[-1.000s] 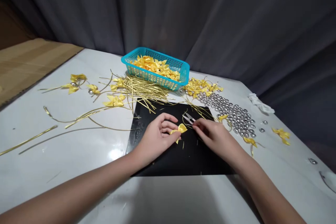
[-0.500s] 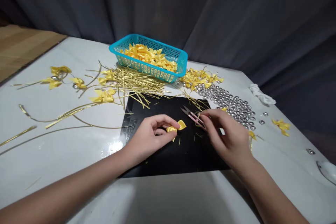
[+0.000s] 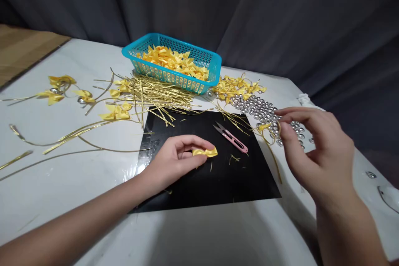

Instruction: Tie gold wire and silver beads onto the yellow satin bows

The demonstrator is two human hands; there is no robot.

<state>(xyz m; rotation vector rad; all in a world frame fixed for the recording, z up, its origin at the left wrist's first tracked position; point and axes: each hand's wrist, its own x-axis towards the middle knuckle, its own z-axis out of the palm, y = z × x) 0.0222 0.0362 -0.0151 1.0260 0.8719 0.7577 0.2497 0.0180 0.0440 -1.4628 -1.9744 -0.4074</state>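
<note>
My left hand [image 3: 179, 156] pinches a yellow ribbon bow [image 3: 209, 152] between thumb and fingers, above the black mat [image 3: 199, 191]. Over on the right, my right hand [image 3: 318, 153] is raised by the silver beads [image 3: 258, 110], its thumb and forefinger curved close together at a thin gold loop; whether they grip it is unclear. Below that loop a gold cord [image 3: 274, 162] hangs or lies across the mat's right edge. Pink-handled thread snips [image 3: 232, 138] lie on the mat between my hands, blades toward the back left.
A blue basket [image 3: 174, 75] of yellow bows stands at the back. Cut gold cords [image 3: 162, 93] lie in front of it, with more yellow bows [image 3: 238, 87] to its right. Bows on cords [image 3: 116, 112] and long loose cords spread over the left side of the white table [image 3: 93, 183].
My right hand has moved right, away from the snips, to the beads. My left hand stays near the same spot, and its bow has turned slightly. The view has shifted a little.
</note>
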